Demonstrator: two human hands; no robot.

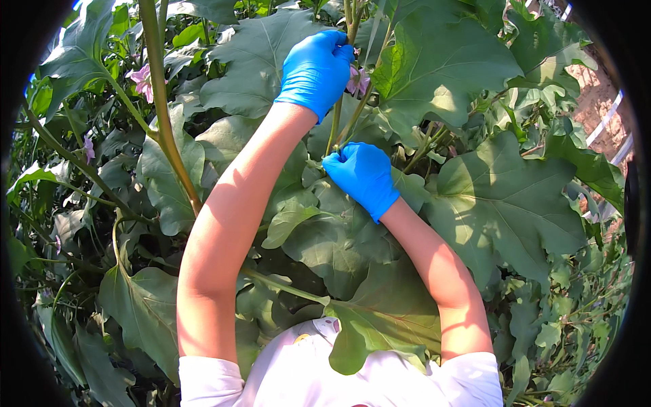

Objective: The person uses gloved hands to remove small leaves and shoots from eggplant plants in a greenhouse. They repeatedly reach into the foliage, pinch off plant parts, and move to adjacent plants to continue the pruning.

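My left hand (318, 71), in a blue disposable glove, is at the top centre with its fingers curled at an upright eggplant stem (352, 23); its fingertips are partly hidden. Lower and to the right, my right hand (362, 175), gloved the same way, has its fingers pinched together at the point where two thin stems (334, 124) meet. What lies between those fingers is too small to tell. A pale purple flower (358, 81) hangs just right of my left hand. A thin translucent string or strip (375, 33) runs down beside the stem there.
Large lobed leaves (498, 198) surround both hands. A thick branching stem (165, 127) rises at the left, near another purple flower (142, 82). One leaf (381, 325) lies against my white shirt. Bare soil (590, 96) with pale strips (605, 119) shows at the upper right.
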